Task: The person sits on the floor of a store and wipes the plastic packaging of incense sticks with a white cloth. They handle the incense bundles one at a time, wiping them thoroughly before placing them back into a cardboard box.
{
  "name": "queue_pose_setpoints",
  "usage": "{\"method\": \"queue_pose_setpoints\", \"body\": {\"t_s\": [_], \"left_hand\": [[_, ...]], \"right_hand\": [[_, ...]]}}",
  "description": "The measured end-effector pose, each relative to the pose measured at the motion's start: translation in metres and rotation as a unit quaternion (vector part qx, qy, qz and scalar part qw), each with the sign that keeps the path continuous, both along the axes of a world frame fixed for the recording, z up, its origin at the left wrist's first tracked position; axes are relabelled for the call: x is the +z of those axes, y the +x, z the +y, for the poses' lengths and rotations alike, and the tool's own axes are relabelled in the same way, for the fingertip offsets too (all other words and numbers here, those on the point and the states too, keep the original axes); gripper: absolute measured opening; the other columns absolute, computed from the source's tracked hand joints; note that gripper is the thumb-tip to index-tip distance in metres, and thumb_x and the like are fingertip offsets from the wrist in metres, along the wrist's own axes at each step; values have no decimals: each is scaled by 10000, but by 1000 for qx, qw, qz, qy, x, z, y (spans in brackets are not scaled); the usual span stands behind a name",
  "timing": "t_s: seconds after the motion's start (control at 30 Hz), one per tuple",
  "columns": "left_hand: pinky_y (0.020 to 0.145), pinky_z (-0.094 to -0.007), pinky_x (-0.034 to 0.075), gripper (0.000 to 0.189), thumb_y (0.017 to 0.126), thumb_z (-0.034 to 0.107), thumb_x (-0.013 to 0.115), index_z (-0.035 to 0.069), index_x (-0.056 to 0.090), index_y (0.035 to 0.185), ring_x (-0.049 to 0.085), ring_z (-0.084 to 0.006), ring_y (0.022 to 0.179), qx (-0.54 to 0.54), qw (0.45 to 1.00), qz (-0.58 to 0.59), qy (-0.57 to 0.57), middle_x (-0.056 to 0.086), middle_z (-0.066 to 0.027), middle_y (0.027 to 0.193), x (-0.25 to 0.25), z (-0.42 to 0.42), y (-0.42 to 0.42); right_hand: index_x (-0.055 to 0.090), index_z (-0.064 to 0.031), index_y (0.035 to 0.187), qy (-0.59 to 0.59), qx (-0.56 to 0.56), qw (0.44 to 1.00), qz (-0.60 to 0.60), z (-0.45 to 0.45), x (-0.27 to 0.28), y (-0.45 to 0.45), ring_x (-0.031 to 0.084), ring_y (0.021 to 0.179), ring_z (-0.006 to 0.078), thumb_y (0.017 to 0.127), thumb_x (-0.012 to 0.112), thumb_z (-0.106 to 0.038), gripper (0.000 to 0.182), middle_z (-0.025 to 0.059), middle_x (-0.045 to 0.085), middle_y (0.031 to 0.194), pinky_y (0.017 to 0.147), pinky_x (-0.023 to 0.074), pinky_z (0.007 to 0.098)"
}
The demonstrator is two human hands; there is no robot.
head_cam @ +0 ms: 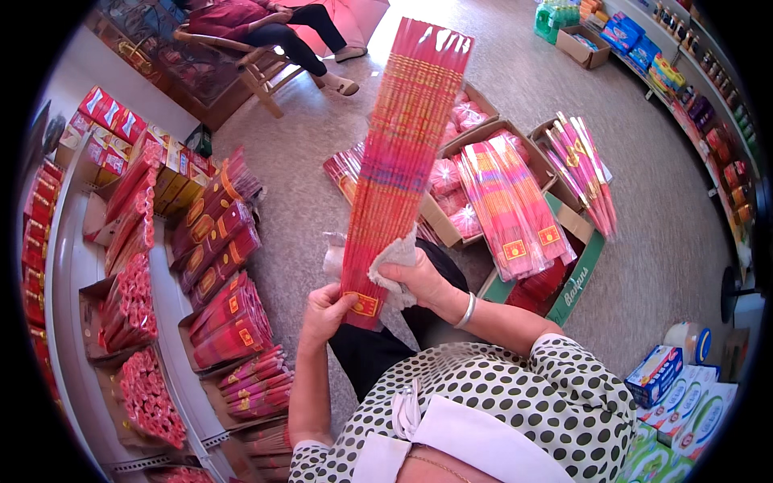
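A long, flat pack of red incense sticks in clear plastic (406, 133) is held up in front of me, its far end tilted to the right. My left hand (328, 311) pinches its near end beside a yellow-and-red label. With my right hand (423, 279) I hold a whitish cloth (395, 259) against the pack's right edge, and part of a pale cloth also shows at its left side. Two similar packs (513, 205) lie across open cardboard boxes to the right. Beyond them, several thinner pink and gold packs (583, 163) rest on another box.
Shelves at the left (166, 302) hold boxes and many incense bundles. A green carton (580, 271) stands on the floor (652, 181) near my right arm. A person sits on a wooden chair (256, 72) at the upper left. Stocked shelving (670, 102) curves along the right.
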State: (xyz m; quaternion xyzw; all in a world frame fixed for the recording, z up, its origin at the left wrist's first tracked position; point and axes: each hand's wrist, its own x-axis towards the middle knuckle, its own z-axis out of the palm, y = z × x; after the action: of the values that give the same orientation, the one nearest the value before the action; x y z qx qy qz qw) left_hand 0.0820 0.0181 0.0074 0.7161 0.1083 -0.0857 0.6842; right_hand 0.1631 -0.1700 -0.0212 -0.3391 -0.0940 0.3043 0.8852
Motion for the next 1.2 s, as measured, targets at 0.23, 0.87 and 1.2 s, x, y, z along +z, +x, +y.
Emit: {"method": "queue_pose_setpoints", "body": {"t_s": [0.23,0.87,1.2], "left_hand": [[635,-210,461,122,821,71,604,-27,633,888,568,-70,691,0,1000,-1,-5,640,-31,781,7,-11,-23],[533,-211,441,170,801,156,652,41,651,926,540,-49,638,-173,958,227,27,611,29,752,-42,74,-76],[570,-241,455,231,770,182,674,40,658,951,548,-65,659,-180,929,306,104,618,25,760,-53,112,-81]], "right_hand": [[626,-23,915,-18,-23,999,-19,-12,10,15,619,761,122,784,626,-49,133,61,654,874,685,497,252],[574,-16,972,-191,-195,962,18,-112,-39,28,594,762,142,780,608,-80,206,49,608,872,667,485,270],[602,10,983,-278,-244,924,-99,-178,-37,60,611,773,135,799,603,-65,199,59,628,879,707,508,274]]}}
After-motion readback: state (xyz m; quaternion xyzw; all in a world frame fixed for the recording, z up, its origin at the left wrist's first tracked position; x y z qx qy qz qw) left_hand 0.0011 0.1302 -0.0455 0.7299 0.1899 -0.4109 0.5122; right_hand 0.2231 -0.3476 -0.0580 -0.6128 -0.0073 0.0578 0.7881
